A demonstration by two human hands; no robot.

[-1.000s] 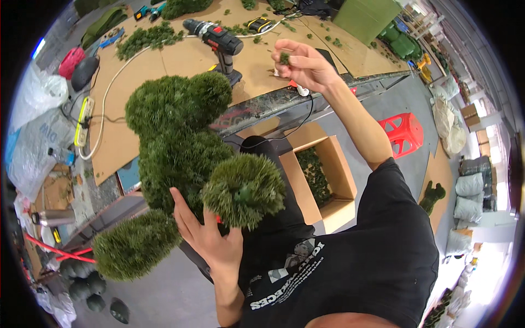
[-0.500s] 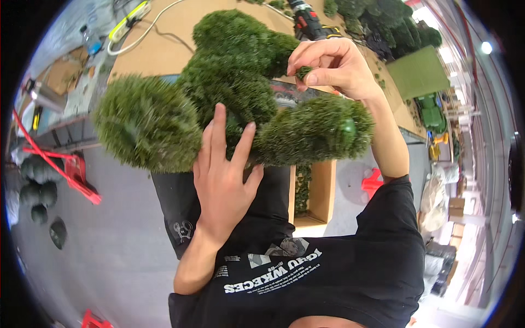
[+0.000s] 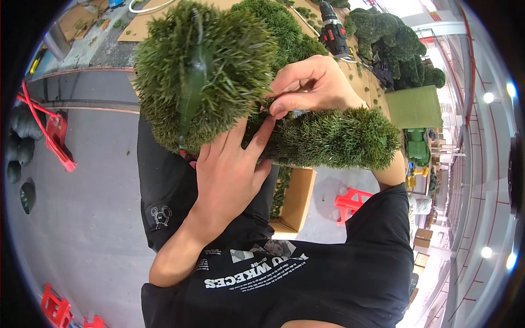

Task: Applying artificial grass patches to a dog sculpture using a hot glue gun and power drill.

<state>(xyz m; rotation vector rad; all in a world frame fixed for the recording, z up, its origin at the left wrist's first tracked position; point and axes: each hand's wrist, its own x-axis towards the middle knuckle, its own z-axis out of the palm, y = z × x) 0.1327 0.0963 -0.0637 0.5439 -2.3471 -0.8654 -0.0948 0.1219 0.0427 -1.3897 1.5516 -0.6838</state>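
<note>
green figure (image 3: 240, 65), white lettering (image 3: 257, 271) on black shirt (image 3: 333, 273)

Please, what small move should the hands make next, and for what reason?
Perhaps the right hand should press gently toward the dark gap in the leafy green figure, with the left hand as support. The right thumb and index finger are near each other at that gap, and the left fingers lie spread beside it; what the right fingertips hold is hard to see.

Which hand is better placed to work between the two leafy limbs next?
Probably the right hand: it is poised in a pinch there, while the left hand lies spread against the green leafy figure.
</note>
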